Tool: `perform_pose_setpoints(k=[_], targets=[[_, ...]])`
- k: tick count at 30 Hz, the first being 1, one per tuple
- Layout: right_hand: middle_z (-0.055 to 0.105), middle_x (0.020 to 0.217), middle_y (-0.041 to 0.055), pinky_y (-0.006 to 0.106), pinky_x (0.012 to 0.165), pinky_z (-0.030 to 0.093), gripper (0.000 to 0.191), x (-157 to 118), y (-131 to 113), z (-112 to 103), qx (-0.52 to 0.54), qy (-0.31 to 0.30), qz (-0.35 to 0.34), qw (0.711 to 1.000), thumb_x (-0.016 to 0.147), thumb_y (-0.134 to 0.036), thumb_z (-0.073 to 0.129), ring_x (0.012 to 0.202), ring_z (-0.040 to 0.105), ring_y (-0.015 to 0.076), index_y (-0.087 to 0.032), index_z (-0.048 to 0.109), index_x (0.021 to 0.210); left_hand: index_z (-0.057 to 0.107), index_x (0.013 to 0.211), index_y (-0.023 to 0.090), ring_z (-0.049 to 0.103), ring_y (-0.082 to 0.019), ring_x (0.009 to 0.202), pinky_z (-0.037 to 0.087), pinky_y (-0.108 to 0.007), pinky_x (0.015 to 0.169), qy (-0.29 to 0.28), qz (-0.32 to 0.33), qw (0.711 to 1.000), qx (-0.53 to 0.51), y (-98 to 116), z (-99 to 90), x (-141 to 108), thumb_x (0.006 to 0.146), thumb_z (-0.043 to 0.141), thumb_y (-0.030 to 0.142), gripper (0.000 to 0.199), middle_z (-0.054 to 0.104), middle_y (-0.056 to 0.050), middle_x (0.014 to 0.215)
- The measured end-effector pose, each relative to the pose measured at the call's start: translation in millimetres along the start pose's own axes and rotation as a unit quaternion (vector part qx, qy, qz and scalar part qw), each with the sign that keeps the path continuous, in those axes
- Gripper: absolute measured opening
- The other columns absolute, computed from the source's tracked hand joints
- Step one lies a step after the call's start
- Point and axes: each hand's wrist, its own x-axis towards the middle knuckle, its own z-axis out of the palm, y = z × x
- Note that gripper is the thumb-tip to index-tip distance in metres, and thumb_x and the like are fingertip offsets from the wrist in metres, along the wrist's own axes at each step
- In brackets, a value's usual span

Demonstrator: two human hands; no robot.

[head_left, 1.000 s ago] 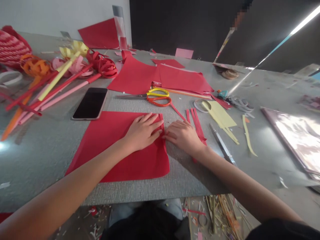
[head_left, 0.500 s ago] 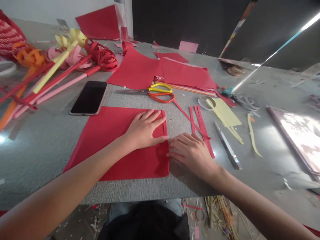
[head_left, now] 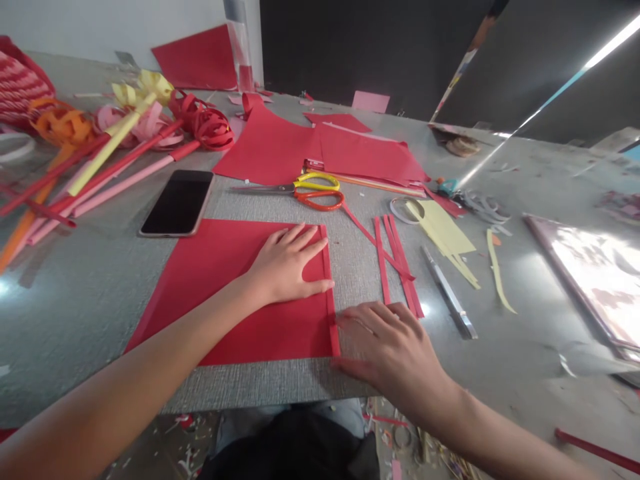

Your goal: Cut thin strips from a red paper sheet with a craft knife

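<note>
A red sheet of paper (head_left: 225, 267) lies flat on the table in front of me, with a narrow folded strip (head_left: 327, 287) along its right edge. Spread over its upper right part is my left hand (head_left: 285, 267), palm down, the thumb and fingertips reaching that strip. My right hand (head_left: 390, 340) is at the lower right corner, its fingers loosely bent and apart, and its fingertips at the folded edge. Thin red paper strips (head_left: 400, 267) lie just beyond the right hand. Scissors (head_left: 317, 191) with yellow and orange handles rest above the sheet.
A phone (head_left: 179, 203) lies at the sheet's upper left. Paper flowers on sticks (head_left: 120, 150) are piled at left. More red paper (head_left: 370, 152) is behind the scissors. To the right are a tape roll (head_left: 407, 211), yellow paper (head_left: 447, 230), and a metallic cutter (head_left: 450, 293).
My right hand has slid toward me along the sheet's right edge to the lower corner, where the folded strip now shows. My left hand stays in place on the paper.
</note>
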Motion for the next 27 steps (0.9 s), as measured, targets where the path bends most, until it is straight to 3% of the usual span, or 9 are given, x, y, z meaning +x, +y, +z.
perform_pose_setpoints(k=[5, 7, 9, 11, 14, 16, 22, 27], targets=[[0.068, 0.096, 0.0018, 0.033, 0.073, 0.040, 0.035, -3.1, 10.5, 0.7, 0.100, 0.017, 0.014, 0.995, 0.077, -0.051, 0.063, 0.087, 0.062, 0.0194, -0.022, 0.063, 0.096, 0.027, 0.143, 0.015, 0.014, -0.032, 0.139, 0.014, -0.047, 0.110, -0.013, 0.012, 1.000, 0.014, -1.8, 0.2, -0.3, 0.065, 0.030, 0.086, 0.105, 0.021, -0.013, 0.151], [0.069, 0.091, 0.0020, 0.030, 0.071, 0.042, 0.027, 5.1, 26.7, -2.7, 0.130, 0.056, 0.053, 0.988, 0.084, -0.045, 0.055, 0.083, 0.062, 0.0167, -0.021, 0.064, 0.092, 0.025, 0.143, 0.011, 0.014, -0.033, 0.139, 0.015, -0.047, 0.110, -0.012, 0.013, 1.000, 0.016, -1.9, -0.4, 0.0, 0.063, 0.030, 0.087, 0.111, 0.021, -0.014, 0.151], [0.068, 0.086, 0.0032, 0.030, 0.070, 0.042, 0.023, 16.0, 46.3, -10.9, 0.086, 0.104, 0.119, 0.984, 0.087, -0.037, 0.050, 0.081, 0.062, 0.0171, -0.020, 0.065, 0.091, 0.025, 0.143, 0.010, 0.016, -0.033, 0.138, 0.017, -0.048, 0.110, -0.001, 0.017, 1.000, 0.020, -0.4, -3.0, -0.6, 0.064, 0.033, 0.086, 0.110, 0.023, -0.014, 0.150], [0.068, 0.084, 0.0030, 0.029, 0.064, 0.041, 0.020, 24.2, 65.8, -23.7, 0.022, 0.130, 0.180, 0.975, 0.085, -0.031, 0.050, 0.076, 0.062, 0.0173, -0.021, 0.066, 0.092, 0.032, 0.140, 0.012, 0.020, -0.032, 0.137, 0.017, -0.049, 0.110, 0.017, 0.034, 0.999, 0.029, 3.4, -8.1, -3.0, 0.068, 0.039, 0.081, 0.100, 0.028, -0.013, 0.148], [0.068, 0.083, 0.0021, 0.028, 0.057, 0.038, 0.022, 21.6, 89.3, -44.1, -0.033, 0.163, 0.303, 0.938, 0.083, -0.028, 0.048, 0.071, 0.061, 0.0174, -0.024, 0.066, 0.095, 0.047, 0.130, 0.017, 0.034, -0.025, 0.132, 0.021, -0.045, 0.109, 0.035, 0.060, 0.997, 0.034, 12.2, -17.7, -10.2, 0.082, 0.042, 0.063, 0.068, 0.045, -0.009, 0.140], [0.068, 0.081, 0.0027, 0.028, 0.056, 0.037, 0.023, 9.1, 99.6, -50.5, -0.031, 0.146, 0.363, 0.920, 0.081, -0.032, 0.049, 0.069, 0.061, 0.0181, -0.023, 0.066, 0.095, 0.052, 0.126, 0.018, 0.043, -0.021, 0.126, 0.028, -0.041, 0.106, 0.036, 0.069, 0.997, 0.027, 17.5, -22.1, -16.2, 0.087, 0.040, 0.053, 0.054, 0.052, -0.007, 0.134], [0.066, 0.089, 0.0052, 0.029, 0.057, 0.040, 0.035, -38.7, 108.5, -23.2, -0.009, 0.030, 0.411, 0.911, 0.079, -0.045, 0.051, 0.070, 0.061, 0.0192, -0.020, 0.063, 0.099, 0.049, 0.129, 0.018, 0.037, -0.024, 0.130, 0.029, -0.043, 0.106, 0.023, 0.088, 0.996, 0.001, 20.2, -15.1, -27.5, 0.082, 0.045, 0.060, 0.063, 0.047, -0.007, 0.138], [0.066, 0.083, 0.0063, 0.030, 0.060, 0.041, 0.025, -53.0, 108.7, -2.9, -0.041, 0.046, 0.410, 0.910, 0.082, -0.035, 0.045, 0.071, 0.060, 0.0205, -0.019, 0.063, 0.088, 0.043, 0.134, 0.018, 0.033, -0.023, 0.133, 0.028, -0.042, 0.108, -0.005, 0.066, 0.998, -0.013, 19.1, -8.5, -32.2, 0.081, 0.042, 0.064, 0.070, 0.041, -0.007, 0.142]])
